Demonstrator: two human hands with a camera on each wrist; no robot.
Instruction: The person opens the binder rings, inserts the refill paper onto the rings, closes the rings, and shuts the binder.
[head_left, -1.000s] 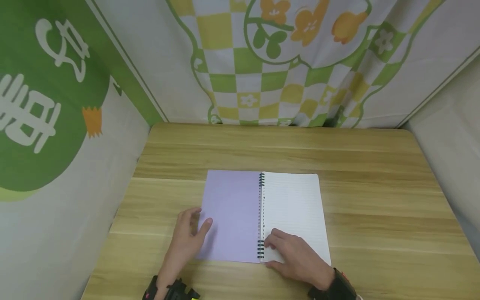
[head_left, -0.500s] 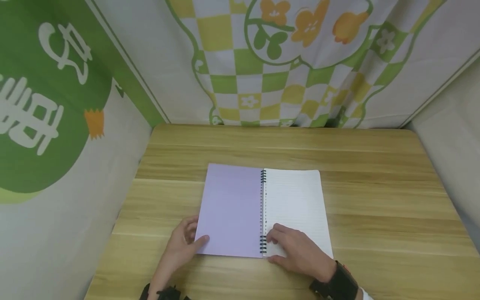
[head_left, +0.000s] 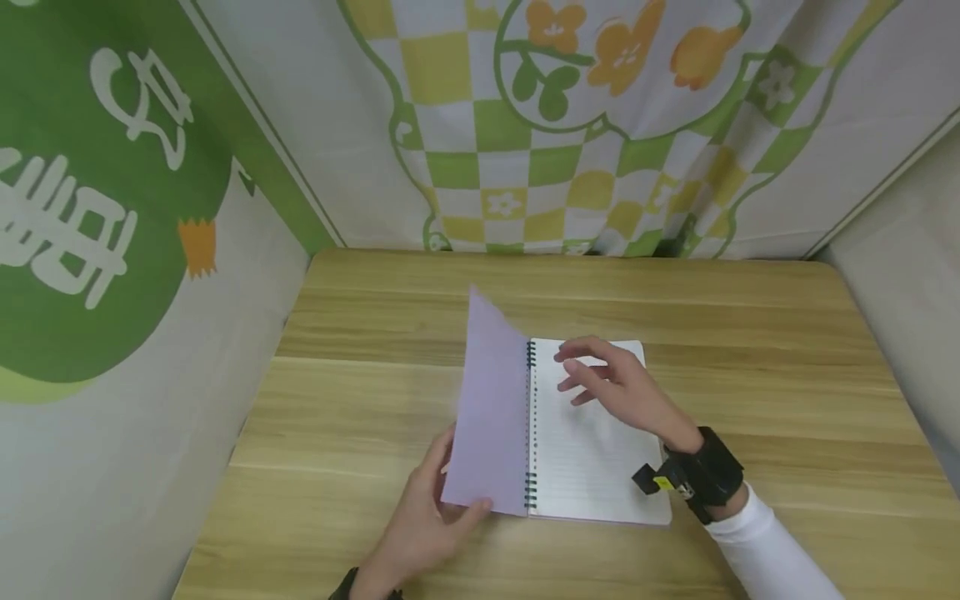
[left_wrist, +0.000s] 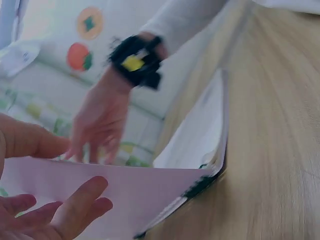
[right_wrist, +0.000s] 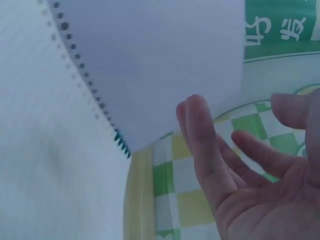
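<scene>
A spiral notebook lies open on the wooden table, its lined white page (head_left: 592,458) flat on the right. Its purple cover (head_left: 491,417) stands partly raised on the left, tilted up from the dark spiral binding (head_left: 531,492). My left hand (head_left: 423,517) pinches the cover's lower outer edge, thumb on the inner side and fingers behind, as the left wrist view also shows with the cover (left_wrist: 135,192) between them. Above the page's upper part hovers my right hand (head_left: 615,383), fingers loosely spread and holding nothing. In the right wrist view those fingers (right_wrist: 205,150) are apart from the cover.
The wooden table (head_left: 765,375) extends around the notebook on all sides. A patterned curtain (head_left: 555,167) hangs at its far edge, and a green and white cloth wall (head_left: 135,250) stands on the left. Each wrist wears a black band with a device (head_left: 705,471).
My left hand has lifted the cover off the table and swung it rightward toward the page. My right hand has left the lower binding and moved up and away over the page.
</scene>
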